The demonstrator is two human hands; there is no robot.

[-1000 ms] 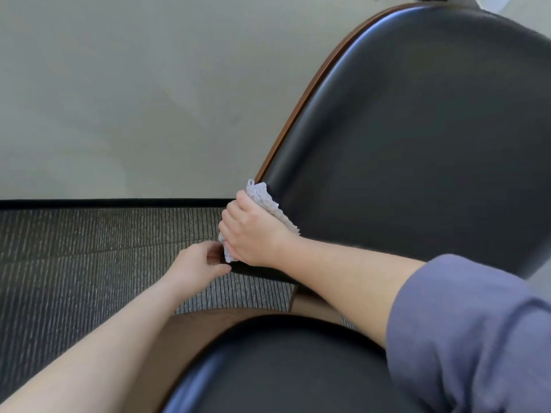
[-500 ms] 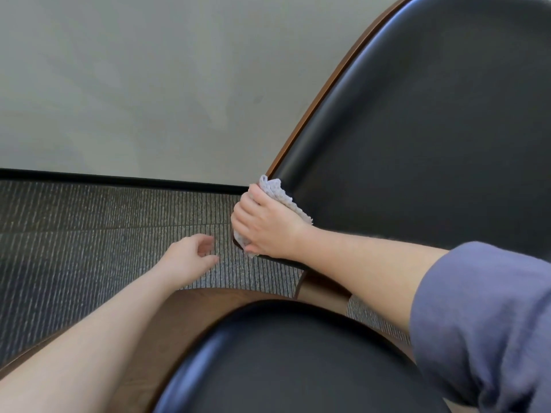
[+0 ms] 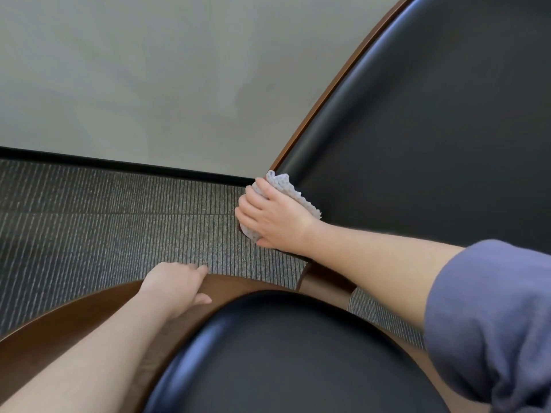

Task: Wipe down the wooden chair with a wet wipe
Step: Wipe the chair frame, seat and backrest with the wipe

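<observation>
The chair has a brown wooden shell (image 3: 74,323) and black padded cushions, with the backrest (image 3: 432,144) rising at the right and the seat cushion (image 3: 283,353) at the bottom. My right hand (image 3: 274,219) grips a crumpled white wet wipe (image 3: 286,186) and presses it around the lower left wooden edge of the backrest. My left hand (image 3: 176,284) rests on the wooden rim of the seat shell with its fingers curled over the far edge.
Grey striped carpet (image 3: 104,219) covers the floor beyond the chair. A pale wall (image 3: 149,70) with a black baseboard (image 3: 119,163) stands behind it. A blue sleeve (image 3: 492,323) covers my right upper arm.
My left hand has drawn back from the wipe and come down onto the seat's wooden rim. My right hand keeps the wipe on the backrest edge. The view has tilted down.
</observation>
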